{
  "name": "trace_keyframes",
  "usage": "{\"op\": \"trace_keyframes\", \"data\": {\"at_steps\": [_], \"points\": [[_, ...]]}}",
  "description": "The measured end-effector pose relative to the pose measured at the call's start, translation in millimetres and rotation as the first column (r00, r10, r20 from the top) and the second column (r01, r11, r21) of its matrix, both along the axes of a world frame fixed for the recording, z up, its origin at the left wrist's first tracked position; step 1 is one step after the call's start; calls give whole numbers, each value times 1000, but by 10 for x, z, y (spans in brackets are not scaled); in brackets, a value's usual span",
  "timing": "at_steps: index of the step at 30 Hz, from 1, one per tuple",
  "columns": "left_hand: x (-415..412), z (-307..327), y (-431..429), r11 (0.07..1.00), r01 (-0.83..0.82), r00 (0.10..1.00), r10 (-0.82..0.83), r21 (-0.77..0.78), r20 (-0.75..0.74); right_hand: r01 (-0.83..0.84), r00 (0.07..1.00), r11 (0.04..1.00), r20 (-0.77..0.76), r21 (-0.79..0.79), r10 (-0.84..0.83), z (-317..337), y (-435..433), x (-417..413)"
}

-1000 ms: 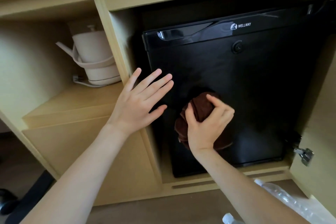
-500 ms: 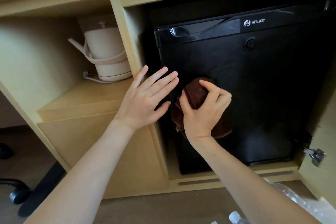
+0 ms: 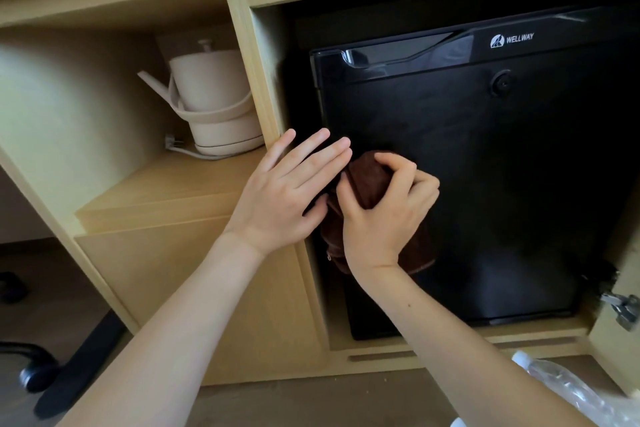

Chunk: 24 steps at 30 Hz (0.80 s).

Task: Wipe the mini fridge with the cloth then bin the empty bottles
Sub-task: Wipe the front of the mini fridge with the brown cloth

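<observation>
Cloth (image 3: 365,180) sits bunched in our right hand (image 3: 384,222), its curled fingers (image 3: 398,163) pressing it to the mini fridge (image 3: 485,184) door for scrubbing; our left hand (image 3: 277,201), fingers straight and holding nothing, likely steadies us.

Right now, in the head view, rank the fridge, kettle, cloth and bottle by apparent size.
1. fridge
2. kettle
3. cloth, partly hidden under the right hand
The bottle is cropped by the frame: unranked.

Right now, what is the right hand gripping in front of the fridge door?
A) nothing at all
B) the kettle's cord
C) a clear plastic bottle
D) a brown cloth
D: the right hand has its fingers curled round a bunched brown cloth, held against the black door of the mini fridge.
</observation>
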<state>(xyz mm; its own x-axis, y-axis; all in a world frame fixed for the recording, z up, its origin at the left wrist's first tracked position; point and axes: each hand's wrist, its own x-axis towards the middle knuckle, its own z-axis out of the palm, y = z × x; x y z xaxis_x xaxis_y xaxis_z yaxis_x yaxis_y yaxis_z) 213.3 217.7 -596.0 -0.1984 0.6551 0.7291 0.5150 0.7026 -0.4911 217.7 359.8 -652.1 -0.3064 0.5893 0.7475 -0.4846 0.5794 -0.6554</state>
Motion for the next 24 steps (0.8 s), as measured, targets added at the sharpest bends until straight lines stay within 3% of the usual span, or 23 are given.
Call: {"op": "trace_keyframes", "data": {"at_steps": [3, 8, 11, 14, 17, 21, 24], "points": [[13, 1, -1, 1000, -6, 1000, 6, -4, 13, -39, 999, 999, -9, 38, 39, -302, 30, 27], [31, 6, 28, 998, -27, 999, 25, 58, 27, -98, 991, 987, 102, 127, 85, -861, 125, 168], [31, 10, 46, 996, -42, 999, 40, 79, 28, -86, 992, 995, 99, 55, 80, -629, 95, 166], [26, 2, 63, 995, -47, 999, 45, 90, 23, -62, 998, 998, -9, -3, 62, -91, 127, 84], [16, -3, 76, 993, -38, 999, 36, 111, 15, -38, 996, 998, -85, 41, 42, 299, 278, 32], [15, -20, 76, 993, -38, 999, 36, 113, 17, -64, 993, 984, -90, 168, 80, 344, 549, 38], [1, -26, 72, 993, -35, 999, 33, 111, 16, -58, 995, 989, -68, 139, 68, 340, 919, -3]]}}
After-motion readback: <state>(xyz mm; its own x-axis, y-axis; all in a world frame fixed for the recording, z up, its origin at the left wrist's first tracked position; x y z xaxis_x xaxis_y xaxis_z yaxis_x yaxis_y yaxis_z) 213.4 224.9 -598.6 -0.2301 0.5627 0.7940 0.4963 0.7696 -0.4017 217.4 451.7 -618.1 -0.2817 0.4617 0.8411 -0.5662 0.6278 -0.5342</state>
